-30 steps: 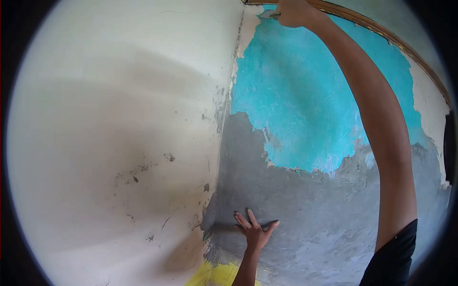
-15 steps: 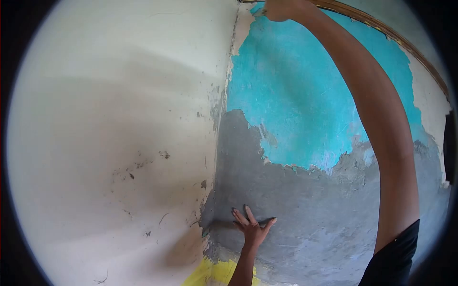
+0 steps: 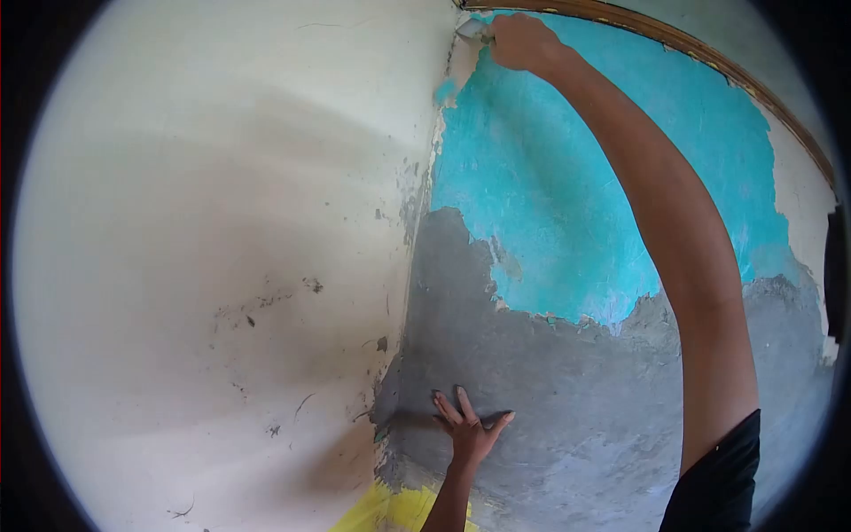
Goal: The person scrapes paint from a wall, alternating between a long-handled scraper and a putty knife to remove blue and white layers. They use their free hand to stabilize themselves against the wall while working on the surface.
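Observation:
Up in the top corner, my right hand point(image 3: 525, 43) is closed around a scraper point(image 3: 472, 30). Its pale blade lies at the wall edge beside the turquoise paint point(image 3: 567, 168), and its handle is mostly hidden in my fist. A small turquoise paint flake point(image 3: 445, 90) shows just below the blade, over the corner line. Lower down, my left hand point(image 3: 472, 434) rests with fingers spread on the bare grey plaster point(image 3: 550, 390), holding nothing.
A cream wall point(image 3: 222, 177) with dark chips and scuffs fills the left side. Brown wooden trim point(image 3: 656, 31) runs along the top. Yellow paint point(image 3: 403, 507) marks the bottom of the corner. A dark object point(image 3: 835, 275) stands at the far right edge.
My right hand has come slightly down with the scraper, whose blade now shows. A turquoise flake has appeared below it. My left hand stays in place; the view has shifted a little.

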